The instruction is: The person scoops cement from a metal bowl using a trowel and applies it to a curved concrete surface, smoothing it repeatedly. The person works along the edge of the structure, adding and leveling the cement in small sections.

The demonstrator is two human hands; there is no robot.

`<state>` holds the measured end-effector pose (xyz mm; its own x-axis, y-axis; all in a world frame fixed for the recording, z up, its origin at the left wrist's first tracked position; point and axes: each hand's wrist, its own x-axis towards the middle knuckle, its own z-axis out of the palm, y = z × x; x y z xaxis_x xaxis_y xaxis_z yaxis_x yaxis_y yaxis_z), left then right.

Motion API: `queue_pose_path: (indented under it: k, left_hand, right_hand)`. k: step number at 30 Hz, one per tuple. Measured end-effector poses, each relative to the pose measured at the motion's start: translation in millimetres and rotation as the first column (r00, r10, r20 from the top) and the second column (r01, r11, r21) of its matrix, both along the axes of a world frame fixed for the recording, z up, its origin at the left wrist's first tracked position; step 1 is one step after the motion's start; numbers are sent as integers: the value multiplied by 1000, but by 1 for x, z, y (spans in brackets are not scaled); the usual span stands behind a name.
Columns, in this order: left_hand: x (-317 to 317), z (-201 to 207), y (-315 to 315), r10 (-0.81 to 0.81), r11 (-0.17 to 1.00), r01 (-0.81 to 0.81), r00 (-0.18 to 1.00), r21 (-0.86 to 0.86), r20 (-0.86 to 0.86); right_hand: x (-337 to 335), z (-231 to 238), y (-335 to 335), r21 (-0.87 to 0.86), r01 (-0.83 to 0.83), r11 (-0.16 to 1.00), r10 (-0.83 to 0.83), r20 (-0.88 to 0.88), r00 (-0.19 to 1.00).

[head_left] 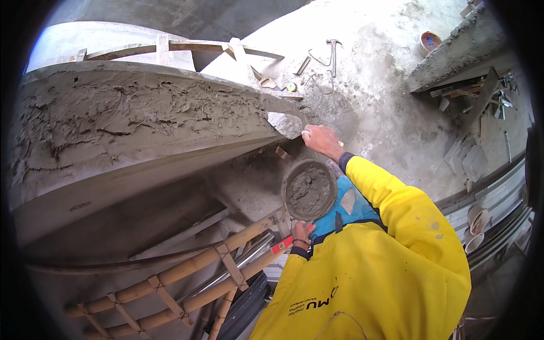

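My right hand (323,140) is closed round the handle of a trowel (288,126). Its pale metal blade lies against the end of a long raised beam (136,113) coated in rough grey mortar. Close to my body is a round bucket (284,195) with wet grey mortar (309,191) in it. My left hand (301,232) grips the bucket at its near side, its fingers partly hidden. A red spirit level (282,245) shows right beside that hand.
A bamboo ladder (192,303) slants along the lower left. Beyond the beam's end lie a hammer (334,59), a tape measure (292,87) and a handsaw (267,83). Another bucket (429,43) stands far right, near a concrete edge (459,51) and scrap boards (481,96).
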<state>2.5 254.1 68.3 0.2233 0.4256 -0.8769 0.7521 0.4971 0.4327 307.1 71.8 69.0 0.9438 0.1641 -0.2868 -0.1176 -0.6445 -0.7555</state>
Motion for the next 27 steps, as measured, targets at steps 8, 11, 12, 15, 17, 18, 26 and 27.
queue_pose_path:
  k: [8,11,12,15,17,18,26,27]
  left_hand:
    - [-5,-7,-2,-6,1000,6,1000,20,1]
    - [-13,-14,3,8,1000,-7,1000,20,-20]
    - [-16,-16,4,16,1000,-15,1000,20,-26]
    - [-13,-13,-1,1,1000,-1,1000,7,-11]
    - [-4,1,-12,-16,999,16,1000,44,-5]
    - [-2,5,-16,-23,998,23,1000,62,-3]
    - [-3,0,-14,-3,999,4,999,33,-42]
    - [0,2,-16,-10,999,11,999,31,-47]
  right_hand:
    - [-3,-42,0,274,100,957,-79,-85,993]
    - [-11,-38,4,209,66,976,-39,-130,991]
    - [-11,-33,8,185,70,980,-43,-146,988]
    - [1,-24,13,100,108,989,-96,-125,988]
    - [14,-18,13,51,95,994,-90,-86,992]
    - [20,-14,11,29,66,997,-64,-69,996]
    - [35,2,11,6,-14,1000,14,-52,999]
    - [35,0,12,12,-11,1000,11,-50,999]
